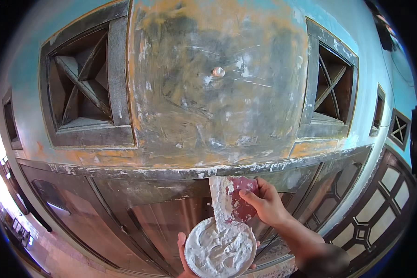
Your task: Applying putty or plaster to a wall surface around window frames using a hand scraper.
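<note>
Low in the view, my left hand [183, 252] is wrapped round a round tub [254, 248] from below, with fingers showing at both sides. White putty [220, 250] with a swirled, lumpy surface fills it. My right hand [268, 206] pinches a dark red flat putty spreader [242, 199] by its right side, thumb in front. A thick band of white putty coats the spreader's left edge, and its lower end meets the putty in the tub. Smears and flecks mark the rest of the spreader's face.
Ahead is a patchy grey, orange and turquoise wall [185, 102] with a small white knob [218, 72]. Crossed wooden vent frames [85, 83] [331, 85] flank it. Below runs a paint-flecked ledge [162, 172] above dark wooden doors with glass panels [171, 215]. Another panelled door [380, 213] stands at right.
</note>
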### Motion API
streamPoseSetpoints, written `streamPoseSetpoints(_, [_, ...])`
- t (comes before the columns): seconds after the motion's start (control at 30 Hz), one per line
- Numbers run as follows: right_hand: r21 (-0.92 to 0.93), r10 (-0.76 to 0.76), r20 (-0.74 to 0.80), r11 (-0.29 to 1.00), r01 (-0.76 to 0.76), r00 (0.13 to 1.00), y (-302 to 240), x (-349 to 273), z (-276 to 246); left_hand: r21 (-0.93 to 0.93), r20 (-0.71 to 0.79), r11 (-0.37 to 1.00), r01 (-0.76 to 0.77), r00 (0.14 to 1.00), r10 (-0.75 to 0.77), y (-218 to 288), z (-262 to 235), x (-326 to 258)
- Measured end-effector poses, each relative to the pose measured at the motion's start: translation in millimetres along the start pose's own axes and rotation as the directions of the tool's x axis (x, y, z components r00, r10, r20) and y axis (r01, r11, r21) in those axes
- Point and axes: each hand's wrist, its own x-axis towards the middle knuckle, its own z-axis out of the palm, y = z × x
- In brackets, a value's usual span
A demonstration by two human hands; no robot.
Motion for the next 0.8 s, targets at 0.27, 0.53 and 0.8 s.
streamPoseSetpoints(0.27, [-0.188, -0.186, -0.043, 0.966, 0.175, 0.982, -19, -22, -6, -0.036, -0.048, 0.999, 0.01, 0.999, -0.011, -8, -11, -7])
streamPoseSetpoints(0.53, [-0.211, -0.264, -0.075, 0.947, 0.243, 0.962, -26, -34, -13, -0.065, -0.096, 0.998, 0.022, 0.995, -0.028, -15, -18, -16])
streamPoseSetpoints(0.8, [-0.208, -0.289, -0.112, 0.942, 0.262, 0.951, -30, -39, -19, -0.094, -0.135, 0.995, 0.027, 0.99, -0.04, -20, -22, -23])
